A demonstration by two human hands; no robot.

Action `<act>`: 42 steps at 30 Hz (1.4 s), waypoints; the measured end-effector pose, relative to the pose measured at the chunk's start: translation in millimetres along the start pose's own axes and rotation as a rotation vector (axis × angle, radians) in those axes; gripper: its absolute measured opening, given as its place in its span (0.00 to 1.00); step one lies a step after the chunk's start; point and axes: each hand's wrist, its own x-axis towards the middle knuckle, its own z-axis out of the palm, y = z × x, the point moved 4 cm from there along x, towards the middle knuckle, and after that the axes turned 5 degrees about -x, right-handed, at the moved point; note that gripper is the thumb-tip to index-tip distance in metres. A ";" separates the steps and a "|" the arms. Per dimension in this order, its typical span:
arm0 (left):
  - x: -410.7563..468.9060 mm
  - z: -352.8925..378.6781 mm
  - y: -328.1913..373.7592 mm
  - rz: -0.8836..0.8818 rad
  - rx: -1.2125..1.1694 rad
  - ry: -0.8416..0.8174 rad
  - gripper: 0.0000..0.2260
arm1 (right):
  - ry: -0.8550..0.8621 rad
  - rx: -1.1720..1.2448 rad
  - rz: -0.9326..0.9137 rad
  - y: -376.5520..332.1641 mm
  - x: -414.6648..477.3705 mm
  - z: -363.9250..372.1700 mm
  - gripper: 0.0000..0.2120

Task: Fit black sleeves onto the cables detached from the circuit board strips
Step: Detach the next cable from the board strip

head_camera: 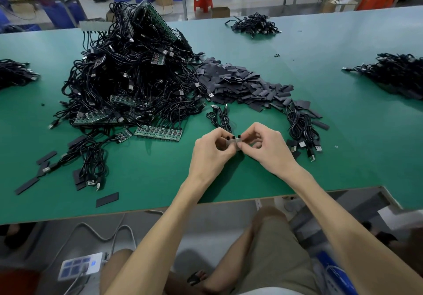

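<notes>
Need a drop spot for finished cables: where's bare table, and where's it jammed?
Bare: table between the coiled cables and the right-edge cable pile; the near edge below the left hand and right hand; the band between the sleeve pile and the far cable pile. Crowded: left of centre, where the big cable heap, board strips and loose sleeves sprawl.

Surfaces: matt green table top [320, 88]; matt black sleeves [240, 84].
Cables [128, 77] glossy black, with shiny metal plugs [318, 148].
</notes>
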 end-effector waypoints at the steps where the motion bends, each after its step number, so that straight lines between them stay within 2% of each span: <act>1: 0.2 0.0 -0.5 -0.003 -0.004 -0.003 0.04 | -0.001 0.011 0.007 0.7 0.4 0.3 0.07; 21: 1.4 0.5 -3.3 -0.025 -0.059 -0.022 0.05 | -0.047 0.068 0.059 5.6 3.3 1.6 0.07; 25: 1.2 2.1 -1.4 -0.024 -0.025 0.008 0.06 | -0.050 0.042 0.048 5.0 3.0 4.4 0.08; 28: 2.6 -0.3 -2.2 -0.046 -0.087 0.041 0.05 | -0.065 0.084 0.061 4.6 4.1 3.8 0.06; 32: -0.4 -1.5 -1.2 -0.021 -0.111 0.072 0.04 | 0.079 0.208 0.108 8.1 6.3 -6.4 0.06; 36: -1.9 -8.4 -4.4 -0.044 -0.140 0.157 0.09 | 0.266 0.343 0.208 21.3 6.2 -16.2 0.06; 42: -4.5 -21.2 -11.0 -0.121 -0.289 0.341 0.04 | 0.383 0.394 0.220 28.2 5.4 -20.9 0.05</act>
